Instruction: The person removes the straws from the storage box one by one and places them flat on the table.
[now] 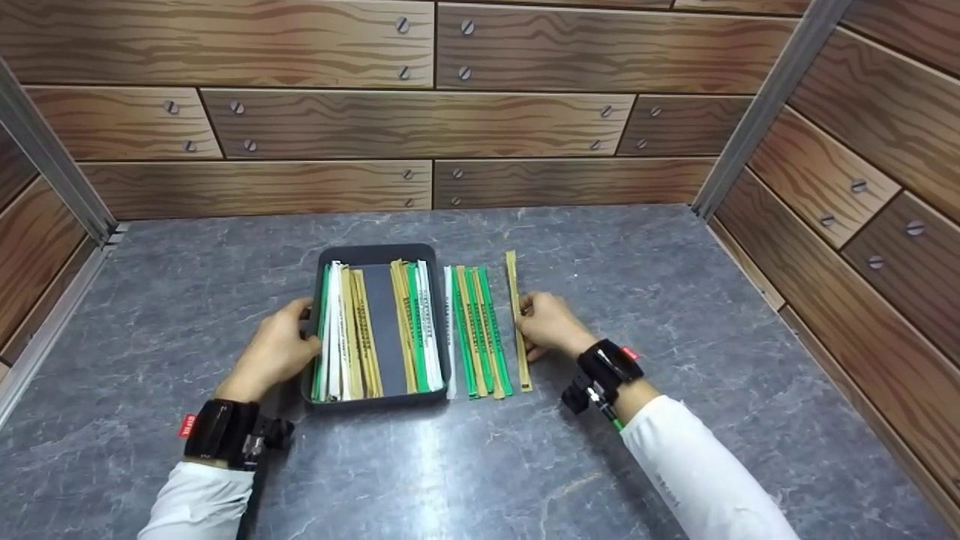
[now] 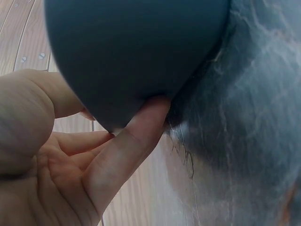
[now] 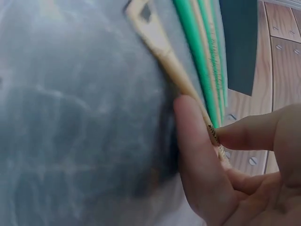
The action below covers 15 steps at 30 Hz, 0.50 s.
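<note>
A dark grey tray (image 1: 385,330) stands on the table, with long thin packets in white, green and gold along both its sides and bare floor between. My left hand (image 1: 277,341) grips the tray's left side, its thumb against the outer wall (image 2: 136,52) in the left wrist view. To the right of the tray, a row of green and gold packets (image 1: 480,330) lies on the table beside one white packet (image 1: 450,337). Farther right, my right hand (image 1: 551,324) pinches a single gold packet (image 1: 511,274) between thumb and fingers, apart from the row.
The grey marbled table (image 1: 637,255) reaches back to a wood-patterned wall (image 1: 420,124). Another wood-patterned panel (image 1: 855,217) rises on the right, with metal corner posts (image 1: 772,97) between the walls.
</note>
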### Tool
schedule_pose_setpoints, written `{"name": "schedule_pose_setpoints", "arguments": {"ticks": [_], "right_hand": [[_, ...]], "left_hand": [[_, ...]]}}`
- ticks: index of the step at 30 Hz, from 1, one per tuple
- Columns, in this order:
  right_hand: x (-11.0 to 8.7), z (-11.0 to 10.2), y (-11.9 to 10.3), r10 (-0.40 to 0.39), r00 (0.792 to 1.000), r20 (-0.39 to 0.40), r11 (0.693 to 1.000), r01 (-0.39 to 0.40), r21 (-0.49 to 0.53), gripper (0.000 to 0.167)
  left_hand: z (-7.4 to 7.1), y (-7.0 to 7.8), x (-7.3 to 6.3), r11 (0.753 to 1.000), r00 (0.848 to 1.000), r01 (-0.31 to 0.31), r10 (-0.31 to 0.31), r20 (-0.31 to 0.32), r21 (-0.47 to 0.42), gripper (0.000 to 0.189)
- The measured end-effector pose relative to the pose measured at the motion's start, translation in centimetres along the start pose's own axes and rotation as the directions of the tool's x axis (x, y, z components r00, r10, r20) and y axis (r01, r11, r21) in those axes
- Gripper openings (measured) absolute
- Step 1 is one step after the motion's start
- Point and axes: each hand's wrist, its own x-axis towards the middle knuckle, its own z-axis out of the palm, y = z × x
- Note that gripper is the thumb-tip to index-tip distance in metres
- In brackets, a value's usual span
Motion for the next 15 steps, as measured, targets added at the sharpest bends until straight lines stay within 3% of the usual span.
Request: {"name": "schedule_pose_setpoints", "arguments": {"ticks": [8,15], "right_hand": [[0.2,0.8,-0.4,-0.016,0.999,-0.049,0.992,0.01,-0.128,0.038],[0.0,1.2,-0.8,-0.026,0.998,-0.053,0.985,0.016,-0.174,0.044]], "left_hand": [[0.0,0.0,0.0,1.0,1.0,0.008,-0.008,-0.006,0.01,0.071],[0.1,0.0,0.1,1.0,1.0,0.029,-0.029,0.007,-0.009,0.072]]}}
